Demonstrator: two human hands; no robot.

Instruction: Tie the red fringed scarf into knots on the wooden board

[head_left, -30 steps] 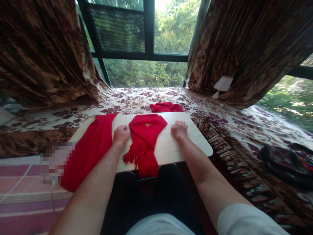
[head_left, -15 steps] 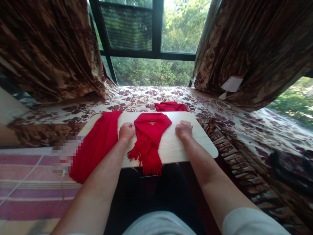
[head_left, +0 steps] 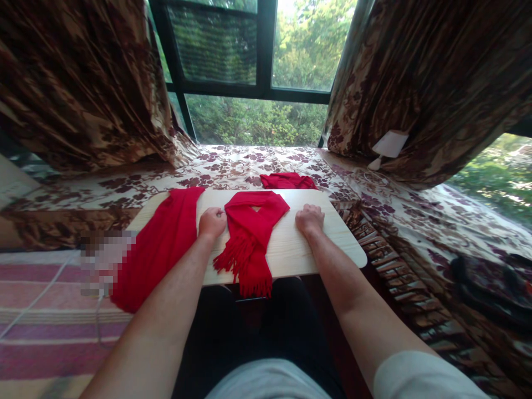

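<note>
A red fringed scarf (head_left: 260, 230) lies on the pale wooden table (head_left: 291, 260), folded into a crossed loop with its fringed ends hanging over the near edge. Just left of that loop, my left hand (head_left: 212, 223) rests on the tabletop as a closed fist. My right hand (head_left: 310, 218), also a fist, sits on bare wood to the right of the scarf, apart from it. No object shows in either fist. A second red cloth (head_left: 166, 244) is spread across the table's left end and drapes off its near left corner.
Behind the table, another bundled red cloth (head_left: 287, 180) lies on the flower-patterned window seat (head_left: 233, 160). A small white lamp (head_left: 390, 145) stands at the back right. On the left is a striped bed (head_left: 37, 327) with a cable, and a dark bag-like object (head_left: 490, 293) lies far right.
The whole view has shifted slightly, so everything appears a little further left. Both fists and the scarf keep their places on the table.
</note>
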